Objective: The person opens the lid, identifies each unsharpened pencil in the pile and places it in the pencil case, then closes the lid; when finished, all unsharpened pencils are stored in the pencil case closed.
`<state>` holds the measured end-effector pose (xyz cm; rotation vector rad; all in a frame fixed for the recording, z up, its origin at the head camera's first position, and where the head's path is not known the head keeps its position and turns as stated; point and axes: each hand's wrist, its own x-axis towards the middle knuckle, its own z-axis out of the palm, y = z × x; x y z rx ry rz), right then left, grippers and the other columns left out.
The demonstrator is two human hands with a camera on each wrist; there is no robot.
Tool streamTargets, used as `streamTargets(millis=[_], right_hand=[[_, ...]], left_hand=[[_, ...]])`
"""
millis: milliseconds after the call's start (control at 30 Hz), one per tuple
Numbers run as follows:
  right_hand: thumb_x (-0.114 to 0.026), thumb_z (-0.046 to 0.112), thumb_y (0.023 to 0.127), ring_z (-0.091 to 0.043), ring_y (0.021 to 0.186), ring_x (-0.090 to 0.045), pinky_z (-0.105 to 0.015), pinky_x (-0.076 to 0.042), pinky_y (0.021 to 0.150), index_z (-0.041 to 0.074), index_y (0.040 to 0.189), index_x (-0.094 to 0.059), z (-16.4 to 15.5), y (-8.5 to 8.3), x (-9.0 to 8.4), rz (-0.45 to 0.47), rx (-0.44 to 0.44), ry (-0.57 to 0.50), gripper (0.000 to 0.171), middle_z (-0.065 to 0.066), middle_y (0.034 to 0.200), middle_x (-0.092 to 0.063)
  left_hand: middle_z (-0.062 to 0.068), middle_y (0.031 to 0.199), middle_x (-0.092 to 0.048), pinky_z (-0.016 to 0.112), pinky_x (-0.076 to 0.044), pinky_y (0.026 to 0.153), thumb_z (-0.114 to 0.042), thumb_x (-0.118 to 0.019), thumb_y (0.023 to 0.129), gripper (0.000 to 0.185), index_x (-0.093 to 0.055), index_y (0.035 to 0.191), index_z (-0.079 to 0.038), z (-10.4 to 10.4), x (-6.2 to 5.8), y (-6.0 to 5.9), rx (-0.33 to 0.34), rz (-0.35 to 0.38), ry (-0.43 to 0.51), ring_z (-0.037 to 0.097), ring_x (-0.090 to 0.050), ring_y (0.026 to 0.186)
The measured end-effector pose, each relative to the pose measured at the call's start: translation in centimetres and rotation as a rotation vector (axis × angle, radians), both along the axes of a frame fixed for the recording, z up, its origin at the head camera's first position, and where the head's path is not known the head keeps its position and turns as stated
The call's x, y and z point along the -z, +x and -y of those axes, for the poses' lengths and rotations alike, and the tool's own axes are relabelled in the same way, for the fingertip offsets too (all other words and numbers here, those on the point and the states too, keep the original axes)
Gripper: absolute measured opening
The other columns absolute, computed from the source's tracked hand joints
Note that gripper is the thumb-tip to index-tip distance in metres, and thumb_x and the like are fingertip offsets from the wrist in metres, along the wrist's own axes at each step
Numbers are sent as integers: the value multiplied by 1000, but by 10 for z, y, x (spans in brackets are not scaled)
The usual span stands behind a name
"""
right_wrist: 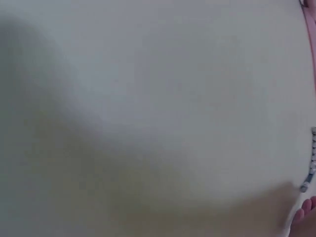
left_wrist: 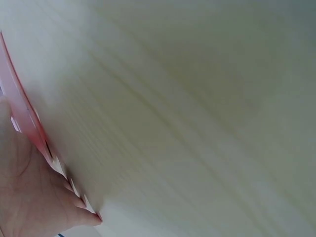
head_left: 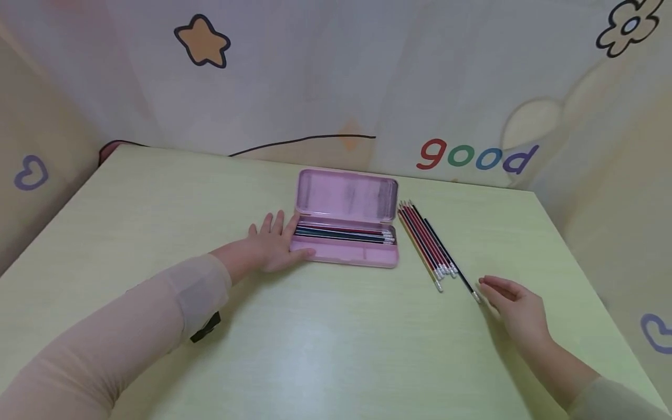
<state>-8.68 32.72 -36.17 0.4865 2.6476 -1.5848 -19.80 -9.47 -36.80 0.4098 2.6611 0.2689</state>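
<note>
A pink pencil case [head_left: 380, 255] lies with its lid raised on the table, several pencils [head_left: 343, 233] in its upper compartment. My left hand [head_left: 273, 248] rests at the case's left end, fingers spread and thumb along the front edge; the left wrist view shows the same hand [left_wrist: 29, 192] against the pink case [left_wrist: 22, 106]. To the right of the case is a row of loose pencils [head_left: 427, 242]. One dark pencil [head_left: 457, 265] slants out from that row. Just beside its eraser end hovers my right hand [head_left: 520, 312], fingers loosely bent, apparently holding nothing. Few fingertips [right_wrist: 306, 210] show in the right wrist view.
The pale table [head_left: 315, 338] meets a printed cloth backdrop [head_left: 294, 81] behind the case, with more cloth at both sides. A dark clip or strap [head_left: 206, 328] hangs under the left sleeve.
</note>
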Motion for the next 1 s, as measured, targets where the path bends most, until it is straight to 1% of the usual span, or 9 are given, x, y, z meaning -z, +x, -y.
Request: streamTargets(millis=[133,233,267,367,467,600,700,833,1000], right_hand=[[-67,32,86,17,85,-52,-5,-42,74,-2,126,-54,1,13,9,-10,35,84,55,24,95,-63],[-68,32,85,17,84,-53,-6,-44,73,-2,126,-55,1,17,15,-35,42,122,54,20,99,-64],[-68,32,85,17,83,-52,-6,-44,72,-1,125,-55,2,18,17,-44,43,142,54,18,100,-64],[-68,35,85,17,82,-51,-6,-43,71,0,124,-57,3,19,21,-69,60,194,54,15,102,-64],[-68,37,84,16,82,-50,-6,-43,70,1,123,-58,4,20,23,-86,72,237,54,8,107,-65],[-68,38,84,16,82,-49,-5,-42,70,2,123,-59,5,20,24,-97,76,281,53,-5,114,-65],[-69,38,84,15,82,-49,-5,-42,70,3,121,-60,6,21,26,-105,83,303,52,-9,116,-64],[-68,38,84,14,83,-49,-5,-40,71,5,120,-61,8,22,28,-112,98,329,49,-12,119,-62],[-68,36,85,15,83,-48,-5,-39,71,6,118,-63,9,23,30,-135,105,355,45,-11,117,-63]], left_hand=[[20,153,9,63,-1,105,-78,-22,82,98,13,148,-15,4,5,-2,-7,-1,-15,42,10,138],[21,153,9,64,-1,104,-78,-22,82,99,13,148,-14,4,7,-2,5,-3,-3,42,10,138],[21,153,8,64,-1,104,-77,-23,83,98,13,148,-14,4,5,-1,8,-1,-1,42,10,138],[22,153,7,64,-2,104,-74,-24,85,96,12,148,-11,1,-1,3,17,1,0,43,9,137],[23,153,7,64,-2,105,-71,-26,88,93,11,148,-10,0,-7,6,14,8,-10,44,9,137],[23,153,7,64,-2,104,-70,-26,88,93,10,149,-10,-1,-8,5,12,4,-11,44,9,137],[23,153,7,64,-2,104,-70,-26,88,93,10,149,-10,-2,-8,5,11,4,-9,44,9,137],[23,153,7,63,-2,105,-70,-26,88,93,10,149,-10,-2,-8,4,10,10,-10,43,9,137],[23,153,7,63,-2,105,-70,-26,88,93,11,149,-10,-2,-7,3,15,3,-4,44,8,137]])
